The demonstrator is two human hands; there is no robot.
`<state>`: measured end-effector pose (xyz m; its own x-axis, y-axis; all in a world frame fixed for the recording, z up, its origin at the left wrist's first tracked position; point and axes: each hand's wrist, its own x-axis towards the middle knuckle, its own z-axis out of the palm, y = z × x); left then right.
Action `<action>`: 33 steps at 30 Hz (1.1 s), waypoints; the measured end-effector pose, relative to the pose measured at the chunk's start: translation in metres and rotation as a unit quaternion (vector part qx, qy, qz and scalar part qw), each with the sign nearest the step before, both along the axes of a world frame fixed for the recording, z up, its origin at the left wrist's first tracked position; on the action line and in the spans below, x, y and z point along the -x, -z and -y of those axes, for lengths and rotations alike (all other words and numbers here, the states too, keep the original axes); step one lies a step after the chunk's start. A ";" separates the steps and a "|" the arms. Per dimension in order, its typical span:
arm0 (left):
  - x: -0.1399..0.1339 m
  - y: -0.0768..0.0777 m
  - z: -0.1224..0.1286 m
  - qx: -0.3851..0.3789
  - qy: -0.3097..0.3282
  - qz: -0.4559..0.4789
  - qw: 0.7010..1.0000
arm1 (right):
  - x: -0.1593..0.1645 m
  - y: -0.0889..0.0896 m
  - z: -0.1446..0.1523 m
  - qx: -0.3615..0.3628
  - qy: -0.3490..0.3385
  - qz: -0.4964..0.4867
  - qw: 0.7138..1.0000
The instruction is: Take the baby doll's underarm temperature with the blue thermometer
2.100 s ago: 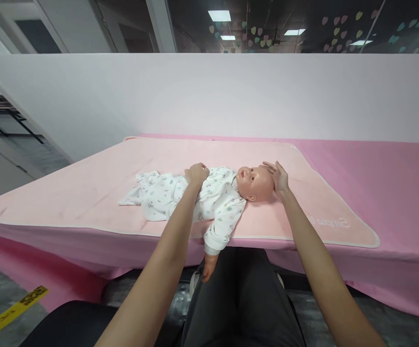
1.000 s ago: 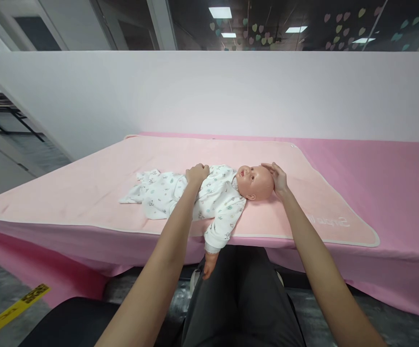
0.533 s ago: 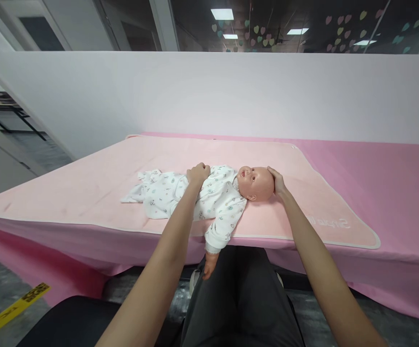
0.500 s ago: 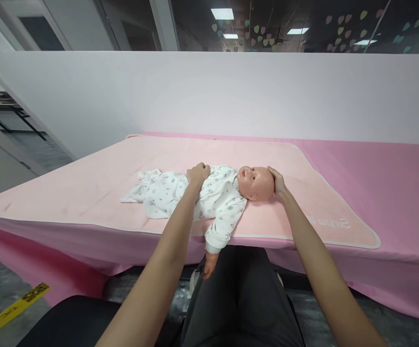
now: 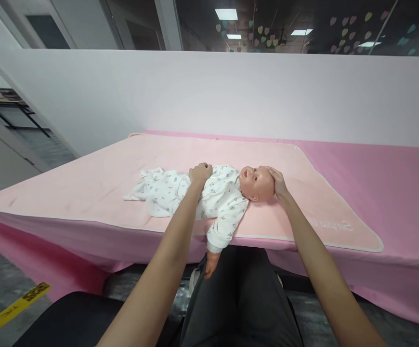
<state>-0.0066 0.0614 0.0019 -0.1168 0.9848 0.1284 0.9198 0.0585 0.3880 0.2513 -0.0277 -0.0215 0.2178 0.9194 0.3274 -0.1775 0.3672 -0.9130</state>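
A baby doll (image 5: 218, 193) in a white patterned suit lies on its back on the peach mat (image 5: 97, 178), head to the right and mouth open. Its near arm hangs over the front edge, with the bare doll hand (image 5: 212, 264) below the table top. On the doll's belly rests my left hand (image 5: 201, 172), closed with curled fingers; what is inside them is hidden. My right hand (image 5: 277, 182) lies against the crown of the doll's head (image 5: 262, 185), palm cupped and fingers stretched over it.
A pink cloth (image 5: 404, 202) covers the table under the mat and hangs down in front. Behind it stands a white wall (image 5: 231, 96) with dark glass above. A black seat (image 5: 72, 320) and yellow tape (image 5: 14, 311) show at lower left.
My right hand has slid slightly up and over the doll's head, its fingers further across the forehead side. The whole view has shifted a little; my left hand stays on the belly.
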 end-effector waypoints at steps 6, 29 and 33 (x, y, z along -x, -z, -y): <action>0.000 0.001 -0.001 -0.001 -0.001 -0.010 1.000 | 0.004 0.001 -0.002 0.049 -0.003 -0.019 0.999; 0.001 0.002 -0.002 -0.002 -0.004 -0.011 1.000 | 0.005 -0.006 0.002 0.126 -0.017 -0.100 0.987; 0.001 0.002 -0.002 0.000 0.001 -0.011 1.000 | -0.012 -0.007 -0.001 0.104 0.042 -0.184 0.976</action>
